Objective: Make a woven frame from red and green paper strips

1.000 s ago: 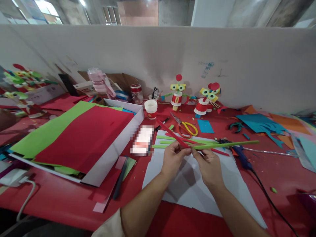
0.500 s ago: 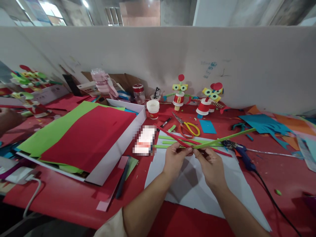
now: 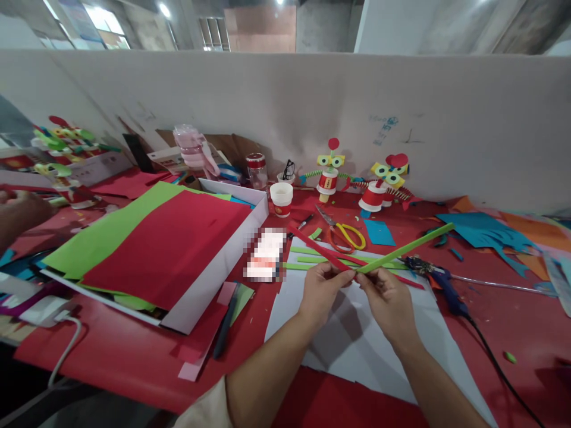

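My left hand [image 3: 325, 290] pinches a red paper strip [image 3: 319, 251] that slants up to the left. Between the thumb and fingers of my right hand [image 3: 387, 297] is a green paper strip [image 3: 410, 246], slanting up to the right. The two strips meet at my fingertips in a V; whether they are stuck together I cannot tell. Both hands are over a white sheet [image 3: 307, 339]. Behind them, more green strips [image 3: 303, 260] and a red strip [image 3: 410, 283] lie across the sheet's far end.
To the right lies a blue glue gun [image 3: 448, 291] with its cord. Yellow-handled scissors [image 3: 350, 235], a phone [image 3: 266, 255] and a paper cup [image 3: 281, 199] are beyond. A box of coloured paper [image 3: 178, 249] stands left. Paper-cup figures [image 3: 329, 181] line the partition. Another person's hand [image 3: 24, 211] is far left.
The view has shifted slightly, so everything appears a little further right. The green strip's far end is angled more steeply upward, making a clearer V with the red one. Both hands keep their pinch.
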The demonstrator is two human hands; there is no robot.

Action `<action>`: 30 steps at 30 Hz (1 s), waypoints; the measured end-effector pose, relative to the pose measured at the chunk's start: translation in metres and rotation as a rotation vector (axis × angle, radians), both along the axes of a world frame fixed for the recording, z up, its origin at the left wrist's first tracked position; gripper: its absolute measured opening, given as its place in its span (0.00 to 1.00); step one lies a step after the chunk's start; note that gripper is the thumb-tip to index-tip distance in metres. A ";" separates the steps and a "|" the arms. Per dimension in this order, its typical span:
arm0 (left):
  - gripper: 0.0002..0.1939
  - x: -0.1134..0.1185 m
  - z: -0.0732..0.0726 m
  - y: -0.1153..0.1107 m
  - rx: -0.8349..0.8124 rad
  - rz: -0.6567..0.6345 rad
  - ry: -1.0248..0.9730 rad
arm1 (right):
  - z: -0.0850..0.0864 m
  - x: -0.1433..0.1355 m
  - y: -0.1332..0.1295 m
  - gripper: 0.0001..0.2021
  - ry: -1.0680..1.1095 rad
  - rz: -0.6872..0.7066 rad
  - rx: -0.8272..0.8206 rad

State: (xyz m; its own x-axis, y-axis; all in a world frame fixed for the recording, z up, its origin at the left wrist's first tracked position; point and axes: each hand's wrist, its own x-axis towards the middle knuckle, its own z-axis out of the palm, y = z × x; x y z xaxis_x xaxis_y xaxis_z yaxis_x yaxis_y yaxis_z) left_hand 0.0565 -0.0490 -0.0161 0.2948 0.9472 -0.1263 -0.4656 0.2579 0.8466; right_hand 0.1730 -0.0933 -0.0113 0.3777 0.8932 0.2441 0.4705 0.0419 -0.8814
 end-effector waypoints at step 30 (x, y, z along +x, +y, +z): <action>0.12 -0.005 -0.002 0.000 -0.081 -0.086 -0.053 | 0.003 0.002 0.000 0.10 0.182 0.099 -0.042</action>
